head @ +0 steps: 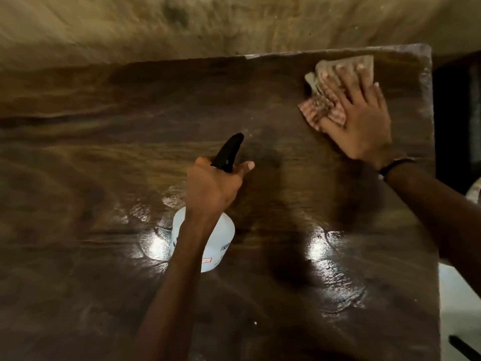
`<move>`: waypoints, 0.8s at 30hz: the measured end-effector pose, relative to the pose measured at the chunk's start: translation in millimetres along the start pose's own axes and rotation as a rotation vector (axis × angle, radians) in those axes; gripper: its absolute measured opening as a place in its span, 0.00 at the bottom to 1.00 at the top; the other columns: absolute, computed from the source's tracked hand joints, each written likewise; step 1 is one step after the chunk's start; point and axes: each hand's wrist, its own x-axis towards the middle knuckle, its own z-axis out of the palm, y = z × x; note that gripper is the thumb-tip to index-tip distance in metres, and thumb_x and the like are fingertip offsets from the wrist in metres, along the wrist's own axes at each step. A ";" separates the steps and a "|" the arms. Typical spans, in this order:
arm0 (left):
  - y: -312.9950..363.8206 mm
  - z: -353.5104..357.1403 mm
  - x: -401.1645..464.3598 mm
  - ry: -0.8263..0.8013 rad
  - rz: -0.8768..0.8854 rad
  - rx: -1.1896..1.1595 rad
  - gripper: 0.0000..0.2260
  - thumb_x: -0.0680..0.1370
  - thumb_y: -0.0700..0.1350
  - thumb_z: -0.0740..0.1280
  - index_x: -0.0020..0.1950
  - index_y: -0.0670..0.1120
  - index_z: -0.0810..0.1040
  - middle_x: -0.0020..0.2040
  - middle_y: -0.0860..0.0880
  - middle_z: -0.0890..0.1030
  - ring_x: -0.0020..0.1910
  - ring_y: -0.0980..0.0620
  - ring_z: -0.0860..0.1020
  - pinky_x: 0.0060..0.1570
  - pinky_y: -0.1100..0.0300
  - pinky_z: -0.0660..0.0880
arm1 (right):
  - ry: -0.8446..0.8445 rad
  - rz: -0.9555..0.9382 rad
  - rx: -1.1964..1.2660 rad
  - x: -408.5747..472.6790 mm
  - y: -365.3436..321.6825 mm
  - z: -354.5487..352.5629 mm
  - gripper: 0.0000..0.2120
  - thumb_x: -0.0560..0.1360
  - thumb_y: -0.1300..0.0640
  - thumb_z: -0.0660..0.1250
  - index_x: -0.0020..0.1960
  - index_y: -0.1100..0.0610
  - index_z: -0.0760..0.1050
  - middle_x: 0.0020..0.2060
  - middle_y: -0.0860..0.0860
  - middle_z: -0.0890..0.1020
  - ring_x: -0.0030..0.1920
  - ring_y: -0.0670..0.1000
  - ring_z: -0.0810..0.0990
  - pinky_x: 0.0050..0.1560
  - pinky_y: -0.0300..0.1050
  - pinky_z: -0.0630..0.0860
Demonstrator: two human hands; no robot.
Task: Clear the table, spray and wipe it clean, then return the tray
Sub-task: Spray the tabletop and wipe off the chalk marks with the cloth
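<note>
My left hand (213, 188) grips the neck of a white spray bottle (221, 238) with a black nozzle, held above the middle of the dark wooden table (104, 178), nozzle pointing away from me. My right hand (361, 121) lies flat with spread fingers on a checked cloth (322, 105), pressing it onto the table near the far right corner. Wet streaks shine on the tabletop in front of me. No tray is in view.
The table's right edge (434, 178) drops off to a dark gap and a pale floor at lower right. Beyond the far edge lies a tan, blurred surface (182, 27). A dark band circles my right wrist (395, 165).
</note>
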 end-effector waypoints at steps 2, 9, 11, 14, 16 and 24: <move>0.6 -5.4 4.2 0.009 -0.003 -0.015 0.30 0.69 0.56 0.73 0.64 0.42 0.69 0.45 0.50 0.74 0.42 0.52 0.74 0.41 0.59 0.72 | -0.001 0.057 0.008 25.8 -26.2 1.8 0.35 0.74 0.33 0.46 0.78 0.45 0.49 0.79 0.49 0.52 0.78 0.58 0.48 0.76 0.58 0.49; 3.3 -20.0 13.3 0.023 0.003 -0.030 0.33 0.66 0.57 0.75 0.63 0.41 0.69 0.51 0.46 0.77 0.51 0.43 0.80 0.49 0.50 0.79 | -0.067 -0.253 -0.002 18.7 -123.8 21.5 0.35 0.75 0.33 0.44 0.78 0.47 0.53 0.78 0.52 0.56 0.78 0.59 0.49 0.76 0.59 0.47; 4.6 -22.9 13.9 0.016 0.000 -0.048 0.30 0.66 0.57 0.75 0.59 0.42 0.71 0.51 0.45 0.79 0.50 0.42 0.80 0.48 0.51 0.78 | -0.072 -0.384 -0.017 -9.1 -124.5 25.1 0.32 0.76 0.34 0.48 0.77 0.45 0.56 0.77 0.51 0.59 0.78 0.59 0.51 0.76 0.58 0.50; 4.8 -27.1 14.9 -0.010 0.021 -0.077 0.18 0.68 0.54 0.75 0.41 0.46 0.68 0.39 0.49 0.76 0.43 0.47 0.78 0.42 0.56 0.73 | -0.095 -0.472 -0.078 -31.5 -90.0 22.6 0.32 0.76 0.33 0.48 0.77 0.44 0.55 0.77 0.48 0.58 0.78 0.56 0.53 0.76 0.56 0.52; 4.3 -31.0 18.2 -0.019 0.047 -0.101 0.17 0.68 0.53 0.75 0.38 0.50 0.66 0.35 0.52 0.74 0.40 0.50 0.76 0.40 0.57 0.72 | -0.079 -0.431 -0.071 -26.3 -66.9 17.6 0.33 0.76 0.33 0.49 0.77 0.44 0.55 0.78 0.48 0.57 0.78 0.56 0.53 0.76 0.57 0.53; 4.3 -45.3 27.4 -0.018 0.097 -0.144 0.18 0.69 0.53 0.74 0.36 0.55 0.62 0.37 0.51 0.74 0.43 0.48 0.77 0.45 0.53 0.76 | -0.022 -0.034 0.021 72.2 -116.8 13.2 0.35 0.73 0.33 0.43 0.78 0.44 0.52 0.78 0.47 0.53 0.78 0.55 0.48 0.76 0.57 0.50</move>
